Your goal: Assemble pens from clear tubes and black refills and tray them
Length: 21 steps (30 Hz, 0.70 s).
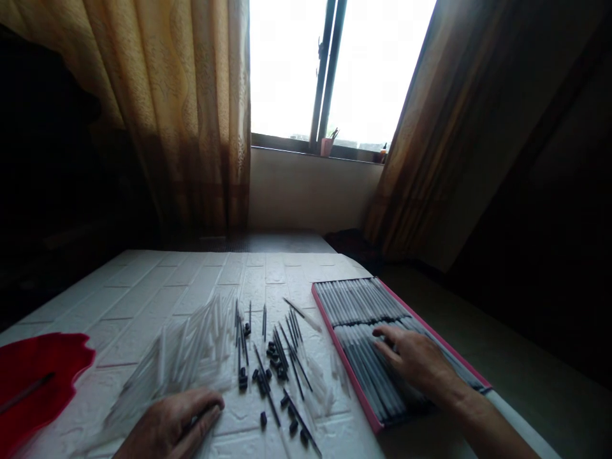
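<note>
My left hand (172, 421) rests at the table's near edge, its fingers curled together; whatever they may hold is hidden. Beside it lies a loose heap of clear plastic pen tubes (191, 344). My right hand (415, 357) is over a pink-edged box (347, 366), thumb and forefinger slightly apart at the slim grey pens (363, 363) in its nearer row. A second row of pens (358, 301) fills the far part of the box. Between my hands are scattered dark pen refills (296, 363) and small black caps (293, 427).
A red scalloped tray (43, 382) with a dark stick in it sits at the left. The white brick-patterned table top (157, 274) ends just right of the box. Beyond are curtains (191, 115) and a window with a pink cup (327, 146) on its sill.
</note>
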{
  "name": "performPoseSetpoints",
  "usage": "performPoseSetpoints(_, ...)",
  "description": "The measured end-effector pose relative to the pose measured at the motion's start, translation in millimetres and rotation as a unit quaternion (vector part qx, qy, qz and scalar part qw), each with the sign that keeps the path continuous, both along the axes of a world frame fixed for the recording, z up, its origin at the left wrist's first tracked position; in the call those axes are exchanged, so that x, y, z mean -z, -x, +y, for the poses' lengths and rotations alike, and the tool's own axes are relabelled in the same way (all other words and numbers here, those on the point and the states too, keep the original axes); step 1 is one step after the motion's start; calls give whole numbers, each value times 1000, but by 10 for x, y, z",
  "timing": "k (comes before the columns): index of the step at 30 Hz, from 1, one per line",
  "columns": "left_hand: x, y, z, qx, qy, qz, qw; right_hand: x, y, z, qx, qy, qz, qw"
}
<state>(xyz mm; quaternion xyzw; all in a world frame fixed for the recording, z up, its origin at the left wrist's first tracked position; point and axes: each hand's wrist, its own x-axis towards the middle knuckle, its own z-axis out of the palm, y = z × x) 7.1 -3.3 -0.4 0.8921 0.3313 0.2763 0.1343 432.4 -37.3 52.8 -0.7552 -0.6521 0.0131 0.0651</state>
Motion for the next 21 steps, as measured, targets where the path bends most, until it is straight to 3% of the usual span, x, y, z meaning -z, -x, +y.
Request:
performPoseSetpoints(6, -27, 0, 17, 41, 20, 38, 998, -40, 115, -36, -83, -69, -5, 994)
performPoseSetpoints(9, -28, 2, -9, 37, 16, 49, 998, -116, 361, -97, -135, -92, 3, 987)
performPoseSetpoints(14, 9, 2, -144, -4, -5, 53, 999, -216, 850, -127, -203, -57, 27, 977)
performPoseSetpoints(18, 62, 12, -163, -37, -25, 57, 997, -309, 1056, 78, -191, -65, 30, 979)
performPoseSetpoints(21, 84, -37, -97, -35, -37, 65, 997, -408, 1101, 353, -134, -55, 3, 989)
